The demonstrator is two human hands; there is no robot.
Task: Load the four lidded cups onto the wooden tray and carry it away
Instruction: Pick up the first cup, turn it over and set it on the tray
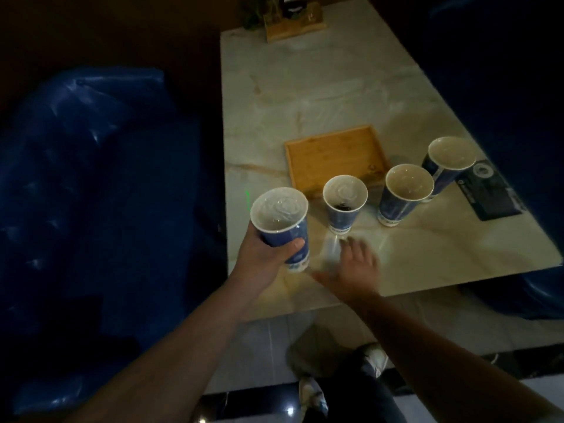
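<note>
Dim light fills the room, and a long pale marble-patterned table (320, 96) runs away from the camera, its near edge just past the person's wrists. Deep blue padded seating (79, 184) fills the left side, glossy and dark, and more of the same blue shows along the right edge and under the table's near right corner. Below the table, pale floor tiles (265, 346) and the person's 2 light shoes (312, 392) show between the forearms.

On the table, the wooden tray (335, 157) lies flat near the middle with nothing on it, a low rim all round. A dark printed card or mat (488, 193) lies flat near the right edge. At the far end stands a small wooden holder (293, 25) with dark things in it, too dim to make out.

4 blue paper cups with clear lids are in view. 3 stand upright on the table in a row along the tray's near and right sides: the middle cup (343, 203) just in front of the tray's near edge, the next cup (403, 193) to its right by the tray's near right corner, and the far cup (447, 166) beyond that, beside the dark card. The 4th, the held cup (282, 224), is off the tray at the table's near left corner, tilted a little.

Left hand (265, 254) wraps the held cup's lower half, fingers clamped round it and thumb across the front. Right hand (354, 267) hovers palm down over the table just in front of the middle cup, fingers spread apart and blurred, holding nothing.
</note>
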